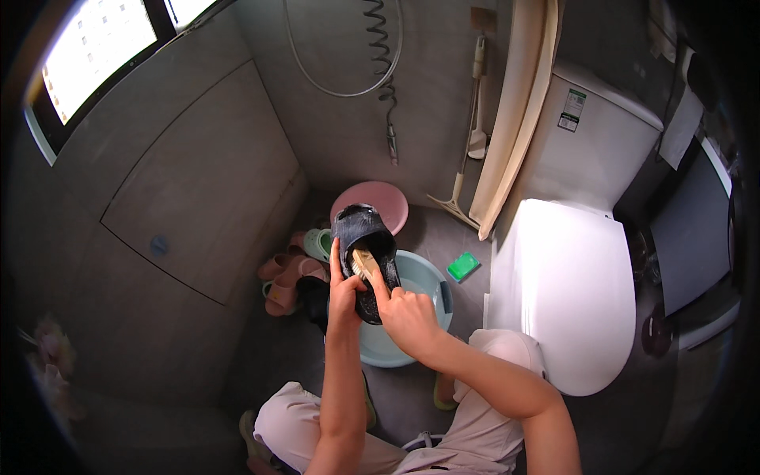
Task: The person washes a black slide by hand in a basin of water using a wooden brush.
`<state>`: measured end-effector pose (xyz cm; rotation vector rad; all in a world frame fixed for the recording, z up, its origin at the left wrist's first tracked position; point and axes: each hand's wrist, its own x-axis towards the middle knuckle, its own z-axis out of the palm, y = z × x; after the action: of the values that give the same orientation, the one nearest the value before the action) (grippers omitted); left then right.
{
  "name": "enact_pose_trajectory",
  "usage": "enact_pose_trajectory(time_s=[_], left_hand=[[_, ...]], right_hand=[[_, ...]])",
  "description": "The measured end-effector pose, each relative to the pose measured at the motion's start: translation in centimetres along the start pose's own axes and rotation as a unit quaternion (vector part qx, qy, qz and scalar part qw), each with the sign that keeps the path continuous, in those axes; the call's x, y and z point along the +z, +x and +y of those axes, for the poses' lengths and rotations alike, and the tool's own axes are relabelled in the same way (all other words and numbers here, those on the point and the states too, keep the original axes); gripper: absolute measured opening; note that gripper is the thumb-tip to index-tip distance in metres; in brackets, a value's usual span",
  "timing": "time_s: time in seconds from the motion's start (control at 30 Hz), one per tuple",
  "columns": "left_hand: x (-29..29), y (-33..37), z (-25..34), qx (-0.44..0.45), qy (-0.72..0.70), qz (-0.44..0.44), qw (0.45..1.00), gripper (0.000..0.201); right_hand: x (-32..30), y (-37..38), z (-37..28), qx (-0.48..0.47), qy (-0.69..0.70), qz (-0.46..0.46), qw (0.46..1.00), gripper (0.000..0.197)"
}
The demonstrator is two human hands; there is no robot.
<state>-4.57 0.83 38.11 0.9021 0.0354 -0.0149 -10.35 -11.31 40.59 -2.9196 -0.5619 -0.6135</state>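
A black slide slipper [362, 224] with whitish suds on its strap is held up over a light blue basin [425, 279]. My left hand [344, 293] grips the slipper along its left side, fingers closed around the edge. In my right hand [408, 317] is a wooden scrub brush [365, 261] with pale bristles, its head inside the slipper against the footbed, just below the strap. The index finger stretches along the brush's back. The basin stands on the floor between my knees and seems to hold water.
Behind the blue basin sits a pink basin [384, 198]. Pink and green slippers [289, 281] pile up to its left. A green soap block [464, 267] lies on the floor at right, near the white toilet [578, 293]. A squeegee [455, 202] leans on the back wall beside a beige curtain [514, 119].
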Motion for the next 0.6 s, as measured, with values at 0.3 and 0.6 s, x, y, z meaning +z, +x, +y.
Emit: enact_pose_trajectory(time_s=[0.3,0.6], left_hand=[[-0.8,1.1,-0.2,0.033,-0.117,-0.036,0.992,0.05],[-0.9,1.2,-1.6,0.078,-0.023,0.013,0.997,0.045]], right_hand=[[-1.0,-0.4,-0.7,-0.008,0.045,-0.012,0.999,0.059],[-1.2,0.1,-0.7,0.009,0.084,0.0,0.996,0.054]])
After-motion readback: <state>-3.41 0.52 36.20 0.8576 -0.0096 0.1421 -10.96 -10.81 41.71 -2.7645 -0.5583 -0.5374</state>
